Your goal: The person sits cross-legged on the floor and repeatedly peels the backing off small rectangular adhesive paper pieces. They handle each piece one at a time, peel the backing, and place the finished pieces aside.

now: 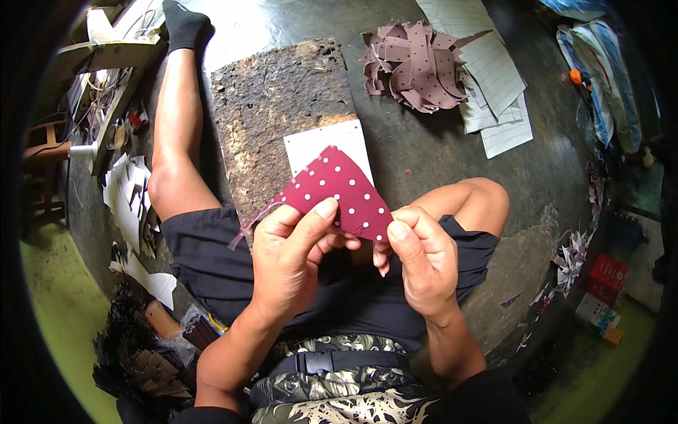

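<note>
Between my two hands is a dark red piece of sheet material with white dots [332,185], roughly triangular, with a ragged strip trailing off its left side. My left hand [288,251] pinches its lower middle between thumb and fingers. The lower right corner is pinched in my right hand [424,258]. Behind the piece, a white square sheet [339,136] lies on a rough, worn board [282,92]. The dotted piece hides part of that sheet.
A bundle of brown dotted strips [417,67] sits on the floor at the far right, beside lined paper sheets [494,92]. White paper scraps [127,201] are heaped at left, near a wooden frame [120,92]. A red box [606,275] and scraps [571,258] lie at right.
</note>
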The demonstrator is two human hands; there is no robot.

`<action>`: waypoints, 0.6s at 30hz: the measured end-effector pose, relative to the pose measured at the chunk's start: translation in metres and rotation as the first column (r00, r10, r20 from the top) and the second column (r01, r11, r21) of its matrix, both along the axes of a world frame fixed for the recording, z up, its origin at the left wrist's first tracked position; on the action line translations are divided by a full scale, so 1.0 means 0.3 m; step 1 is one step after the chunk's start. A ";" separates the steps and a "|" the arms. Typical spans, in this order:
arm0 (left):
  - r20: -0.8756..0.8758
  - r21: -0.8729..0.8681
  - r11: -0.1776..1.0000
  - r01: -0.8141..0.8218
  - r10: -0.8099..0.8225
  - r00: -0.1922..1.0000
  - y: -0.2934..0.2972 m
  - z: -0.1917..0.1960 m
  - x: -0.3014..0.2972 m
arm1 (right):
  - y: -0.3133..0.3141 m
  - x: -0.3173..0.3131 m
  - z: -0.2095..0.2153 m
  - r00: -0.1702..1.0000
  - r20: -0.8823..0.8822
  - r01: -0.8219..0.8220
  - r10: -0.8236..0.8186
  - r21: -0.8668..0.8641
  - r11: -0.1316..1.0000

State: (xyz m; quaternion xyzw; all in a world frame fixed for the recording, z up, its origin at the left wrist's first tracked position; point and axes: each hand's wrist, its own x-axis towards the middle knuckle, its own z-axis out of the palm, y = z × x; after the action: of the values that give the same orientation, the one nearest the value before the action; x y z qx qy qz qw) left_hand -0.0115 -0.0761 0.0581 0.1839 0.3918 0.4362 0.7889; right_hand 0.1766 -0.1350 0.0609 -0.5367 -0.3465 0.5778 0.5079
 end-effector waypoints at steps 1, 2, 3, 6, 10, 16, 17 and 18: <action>-0.029 0.045 0.999 0.012 -0.010 1.000 0.006 -0.005 -0.002 | 0.006 0.006 -0.001 0.997 -0.076 0.011 -0.012 -0.005 1.000; -0.066 0.060 0.998 0.033 -0.029 0.997 0.006 -0.007 -0.001 | 0.012 0.010 -0.002 0.985 -0.167 0.033 -0.031 0.011 0.999; -0.083 0.092 0.995 0.046 -0.038 0.996 0.004 -0.008 0.001 | 0.017 0.009 -0.001 0.990 -0.135 0.030 -0.030 -0.006 1.000; -0.100 0.151 0.987 0.063 -0.048 0.994 0.000 -0.002 0.010 | 0.034 0.000 0.006 0.999 -0.035 0.000 0.001 0.012 1.000; -0.128 0.190 0.974 0.125 -0.102 0.987 -0.007 0.017 0.032 | 0.042 -0.030 0.023 0.996 -0.035 0.086 -0.087 -0.027 0.996; -0.233 0.189 0.950 0.247 -0.201 0.952 -0.003 0.022 0.025 | 0.039 -0.057 0.026 0.986 0.017 0.168 -0.168 -0.003 0.986; -0.200 0.167 0.952 0.255 -0.221 0.955 -0.001 0.020 0.018 | 0.037 -0.057 0.024 0.983 0.020 0.181 -0.180 -0.016 0.983; -0.252 0.166 0.943 0.288 -0.242 0.937 0.000 0.019 0.011 | 0.036 -0.056 0.022 0.981 0.024 0.194 -0.193 -0.028 0.981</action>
State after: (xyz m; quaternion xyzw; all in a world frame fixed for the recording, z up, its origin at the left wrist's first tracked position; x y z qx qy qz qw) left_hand -0.0082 -0.0761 0.0638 0.3624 0.4053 0.3385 0.7680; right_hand 0.1599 -0.1242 0.0676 -0.5817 -0.2892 0.5253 0.5496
